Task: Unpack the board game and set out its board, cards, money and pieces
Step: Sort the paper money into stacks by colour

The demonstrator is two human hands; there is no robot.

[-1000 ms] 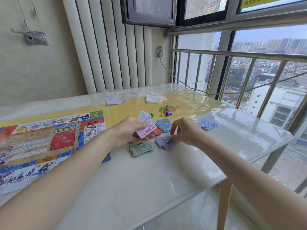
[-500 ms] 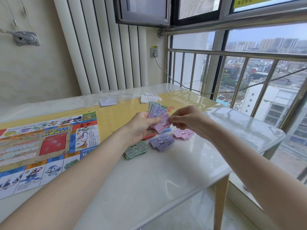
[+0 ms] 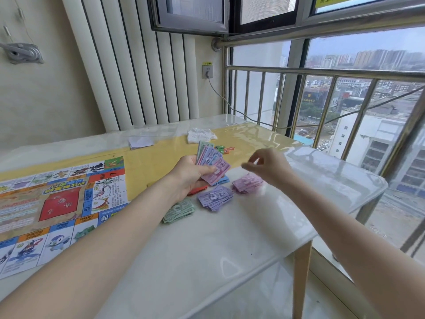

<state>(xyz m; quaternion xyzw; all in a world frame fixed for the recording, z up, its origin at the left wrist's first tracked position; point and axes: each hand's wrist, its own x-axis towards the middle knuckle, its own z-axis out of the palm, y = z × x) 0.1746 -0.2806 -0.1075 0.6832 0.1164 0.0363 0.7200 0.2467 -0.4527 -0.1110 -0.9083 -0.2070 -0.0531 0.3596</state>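
Note:
My left hand [image 3: 189, 174] grips a fanned stack of play money [image 3: 212, 162] above the table. Right of it hovers my right hand [image 3: 270, 168], blurred, fingers loosely curled and holding nothing, just above a pink pile of notes [image 3: 248, 183]. On the table lie a purple pile [image 3: 215, 199] and a green pile [image 3: 179, 210]. Blue cards [image 3: 224, 180] and a red card [image 3: 197, 190] peek out under my left hand. The game board [image 3: 57, 203] lies unfolded at the left. Coloured pieces [image 3: 224, 148] show behind the held notes.
A white crumpled bag [image 3: 200, 135] and a small paper stack [image 3: 140, 142] lie at the table's far side. The table's right edge [image 3: 358, 201] runs along a metal railing [image 3: 322, 72] and window. A cable [image 3: 230, 104] hangs from a wall socket.
My right hand let go of the pink note it was pinching at the stack and has drawn back to the right above the pink pile. The view has shifted slightly.

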